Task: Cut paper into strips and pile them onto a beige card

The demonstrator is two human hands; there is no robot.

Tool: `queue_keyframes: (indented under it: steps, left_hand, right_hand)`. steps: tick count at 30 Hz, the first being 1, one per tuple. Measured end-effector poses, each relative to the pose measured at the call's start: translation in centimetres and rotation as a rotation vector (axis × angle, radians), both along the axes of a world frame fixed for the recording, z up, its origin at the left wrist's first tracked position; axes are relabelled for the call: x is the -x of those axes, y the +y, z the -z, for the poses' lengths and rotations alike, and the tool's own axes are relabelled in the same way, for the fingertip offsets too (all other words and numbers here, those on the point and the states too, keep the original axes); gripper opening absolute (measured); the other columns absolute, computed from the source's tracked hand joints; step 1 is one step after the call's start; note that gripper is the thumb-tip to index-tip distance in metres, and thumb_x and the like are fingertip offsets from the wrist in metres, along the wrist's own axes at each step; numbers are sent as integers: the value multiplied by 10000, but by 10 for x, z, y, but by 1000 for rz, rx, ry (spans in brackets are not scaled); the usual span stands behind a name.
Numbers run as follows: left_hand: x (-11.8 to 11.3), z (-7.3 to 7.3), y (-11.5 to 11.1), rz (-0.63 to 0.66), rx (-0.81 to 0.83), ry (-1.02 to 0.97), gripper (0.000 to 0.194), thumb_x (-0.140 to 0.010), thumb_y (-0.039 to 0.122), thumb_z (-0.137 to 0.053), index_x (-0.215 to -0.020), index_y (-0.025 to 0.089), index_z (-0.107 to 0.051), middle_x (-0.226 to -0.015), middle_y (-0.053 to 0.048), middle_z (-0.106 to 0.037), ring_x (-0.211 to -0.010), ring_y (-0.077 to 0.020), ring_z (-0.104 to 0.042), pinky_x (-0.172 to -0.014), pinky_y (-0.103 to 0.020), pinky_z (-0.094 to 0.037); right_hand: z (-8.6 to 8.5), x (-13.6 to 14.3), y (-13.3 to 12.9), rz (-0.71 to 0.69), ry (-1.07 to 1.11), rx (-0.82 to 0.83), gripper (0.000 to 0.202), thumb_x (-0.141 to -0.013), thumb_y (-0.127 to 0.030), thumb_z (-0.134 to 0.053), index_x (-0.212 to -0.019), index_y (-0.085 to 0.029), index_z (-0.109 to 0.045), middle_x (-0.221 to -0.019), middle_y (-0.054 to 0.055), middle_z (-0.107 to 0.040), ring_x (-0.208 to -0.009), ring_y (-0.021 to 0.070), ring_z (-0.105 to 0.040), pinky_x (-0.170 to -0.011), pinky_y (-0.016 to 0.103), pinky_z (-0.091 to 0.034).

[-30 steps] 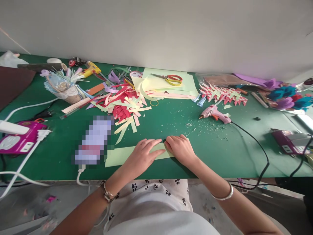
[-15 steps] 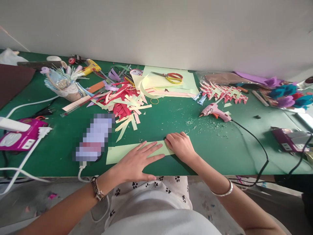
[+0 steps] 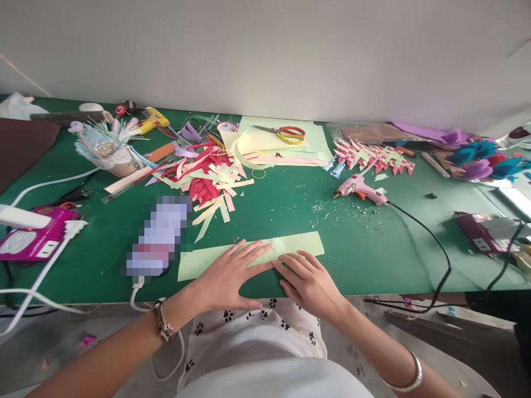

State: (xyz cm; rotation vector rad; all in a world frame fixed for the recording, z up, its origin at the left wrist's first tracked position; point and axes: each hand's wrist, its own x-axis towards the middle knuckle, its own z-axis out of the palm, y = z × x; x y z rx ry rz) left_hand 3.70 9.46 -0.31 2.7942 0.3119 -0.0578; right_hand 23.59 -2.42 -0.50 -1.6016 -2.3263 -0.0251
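Note:
A long pale green paper strip [image 3: 296,244] lies along the front edge of the green table. Flat across its left half rests my left hand [image 3: 228,276], fingers spread on the paper. My right hand [image 3: 309,282] is beside it, at the strip's lower edge right of the middle, with its fingers extended and somewhat apart. Its fingertips touch the paper near my left index finger, and nothing is held in it. The strip's right end shows uncovered beyond my right fingers.
Behind are a heap of red and pale paper strips [image 3: 207,177], scissors [image 3: 290,134] on green sheets [image 3: 317,138], a pink glue gun [image 3: 360,188] and a woven paper piece [image 3: 373,156]. A blurred phone [image 3: 161,235] and purple power strip [image 3: 33,237] lie left.
My right hand has moved down off the strip's right end, and its curled fingers have straightened. My left hand stays spread on the paper. The view has shifted slightly.

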Motion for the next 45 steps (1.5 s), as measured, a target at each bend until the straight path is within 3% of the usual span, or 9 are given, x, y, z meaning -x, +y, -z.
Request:
queue_keyframes:
  steps: [10,24,27,29,33,38,41,43,45]
  left_hand:
    - [2,3,3,21,1,-33,749,-755,699,-397,-1397,358,-217,-1502,-25,-155,-1339,-284,-211,-1077,-493,-139]
    - [2,2,2,18,5,-31,735,-760,683,-416,-1384,329,-263,-1499,-34,-166,-1345,-273,-199,-1087,-487,-140]
    - [1,0,0,0,-1,-58,689,-777,661,-415,-1365,319,-307,-1485,-41,-216,-1332,-271,-233,-1080,-486,-173]
    - [-3,-4,-1,-14,-24,-77,644,-793,639,-414,-1337,299,-357,-1458,-53,-284,-1313,-269,-274,-1067,-478,-215]
    - [-17,-12,-4,-59,-111,-95,563,-816,585,-437,-1250,226,-450,-1310,-92,-478,-1193,-258,-430,-971,-422,-363]
    - [-39,-15,-9,-121,-329,-151,464,-807,528,-503,-1096,165,-527,-983,-79,-613,-896,-224,-574,-690,-323,-456]
    - [-49,-15,-9,-91,-493,-238,151,-883,252,-447,-836,170,-565,-689,-6,-576,-646,-142,-555,-611,-277,-411]
    - [-53,-21,-6,-57,-585,-328,228,-875,103,-384,-722,169,-539,-570,24,-511,-540,-108,-500,-590,-259,-382]
    - [-55,-31,-2,-57,-656,-403,254,-863,73,-373,-678,166,-521,-535,32,-484,-502,-100,-467,-566,-256,-357]
  right_hand:
    - [0,-22,-6,17,0,5,311,-868,-260,-452,-1129,-139,-569,-1102,93,-604,-1016,203,-542,-875,364,-445]
    - [3,-84,-43,255,-94,3,299,-886,-283,-429,-1100,-200,-621,-1134,86,-607,-1007,227,-577,-827,364,-486]
    - [-1,-86,-38,328,-36,-33,269,-885,-279,-426,-1035,-208,-639,-1119,87,-607,-962,228,-592,-809,385,-490]
    - [-3,-80,-26,301,18,-44,271,-881,-280,-446,-1091,-206,-601,-1149,97,-588,-997,230,-574,-830,396,-483]
    - [-5,-59,7,49,48,45,310,-865,-308,-495,-1161,-224,-537,-1197,97,-556,-1088,225,-520,-860,400,-472]
    - [-6,-43,31,-103,-106,-83,181,-890,-176,-434,-889,-197,-613,-900,30,-654,-800,139,-602,-960,399,-396]
    - [-12,-43,32,-96,-195,-199,277,-885,-92,-376,-754,-195,-597,-697,-13,-632,-647,100,-577,-996,377,-351]
    - [-21,-44,32,-54,-180,-220,301,-884,-70,-351,-741,-194,-586,-599,-38,-590,-558,82,-538,-1006,368,-334]
    - [-33,-43,32,-30,-132,-213,299,-888,-66,-338,-766,-189,-582,-558,-54,-567,-508,72,-508,-999,349,-337]
